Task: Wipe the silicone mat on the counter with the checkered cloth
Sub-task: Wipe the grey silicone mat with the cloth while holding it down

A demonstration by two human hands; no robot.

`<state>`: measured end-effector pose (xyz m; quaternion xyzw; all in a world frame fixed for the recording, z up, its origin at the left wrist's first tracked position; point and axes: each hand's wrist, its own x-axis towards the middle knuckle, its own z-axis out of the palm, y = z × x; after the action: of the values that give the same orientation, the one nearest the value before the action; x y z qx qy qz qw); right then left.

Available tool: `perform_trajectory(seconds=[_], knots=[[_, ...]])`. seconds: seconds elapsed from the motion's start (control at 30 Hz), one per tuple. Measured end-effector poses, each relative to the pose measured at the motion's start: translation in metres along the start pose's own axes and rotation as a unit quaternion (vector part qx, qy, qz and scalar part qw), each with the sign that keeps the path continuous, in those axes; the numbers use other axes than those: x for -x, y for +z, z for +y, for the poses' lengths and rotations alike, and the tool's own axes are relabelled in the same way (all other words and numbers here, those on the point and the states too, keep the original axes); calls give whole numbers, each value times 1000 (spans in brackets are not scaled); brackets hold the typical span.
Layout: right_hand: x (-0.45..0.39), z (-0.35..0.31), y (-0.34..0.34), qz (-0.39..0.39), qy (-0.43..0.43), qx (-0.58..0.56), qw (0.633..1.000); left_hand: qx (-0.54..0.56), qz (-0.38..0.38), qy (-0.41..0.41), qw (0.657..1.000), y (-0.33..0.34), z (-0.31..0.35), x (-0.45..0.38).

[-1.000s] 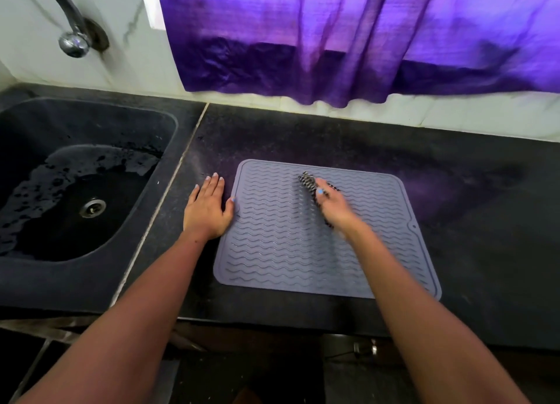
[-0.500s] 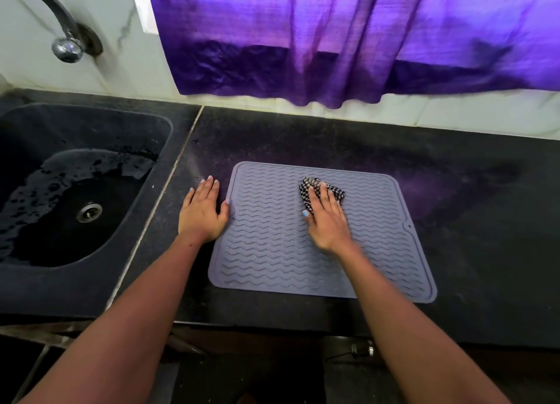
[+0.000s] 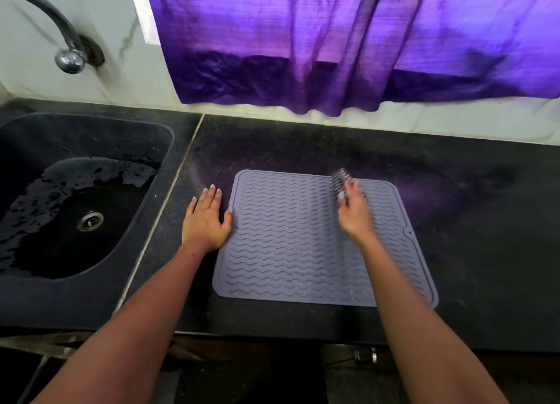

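Wiping looks underway: the right hand (image 3: 353, 211), blurred, seems to grip the checkered cloth (image 3: 340, 178) at the silicone mat (image 3: 291, 246)'s far edge, while the flat, open left hand (image 3: 206, 219) likely steadies the mat on the tabletop (image 3: 485, 252)

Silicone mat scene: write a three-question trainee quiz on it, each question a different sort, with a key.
1. True or false: the left hand holds the checkered cloth.
2. Multiple choice: the cloth is near which edge of the silicone mat? A) the far edge B) the near edge C) the sink-side edge
3. Fill in: left of the counter is a dark ____ with a metal drain.

Key: 1. False; the right hand has it, while the left lies flat on the counter at the mat's left edge. 2. A. 3. sink.
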<state>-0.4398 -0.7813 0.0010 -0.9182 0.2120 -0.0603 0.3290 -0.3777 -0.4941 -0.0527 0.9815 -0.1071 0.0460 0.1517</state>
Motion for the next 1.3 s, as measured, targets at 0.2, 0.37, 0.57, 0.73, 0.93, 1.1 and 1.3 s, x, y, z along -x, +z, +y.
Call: perform_trajectory(seconds=[0.2,0.37,0.57,0.73,0.93,1.1,1.3], knots=[[6,17,24,-43,-47,200,978,-9,-4,-2,1000,1,0,-1],[-15,18,11,-68,-23,8,997,-9,-7,3,1000,1,-1,-1],[-39,9,-52,108,97,-217,965,-9,-7,2,1000,0,0,-1],[-17,37,-18,-2,-10,139,990,-13,-6,1,1000,0,-1,-1],[-30,54,-12,-22,-25,158,987,-2,6,0,1000,1,0,0],[-53,44,-39,-3,117,-248,962,-6,1,-1,1000,-1,1,0],[-14,41,-44,135,69,-23,988,-8,-2,-2,1000,0,1,0]])
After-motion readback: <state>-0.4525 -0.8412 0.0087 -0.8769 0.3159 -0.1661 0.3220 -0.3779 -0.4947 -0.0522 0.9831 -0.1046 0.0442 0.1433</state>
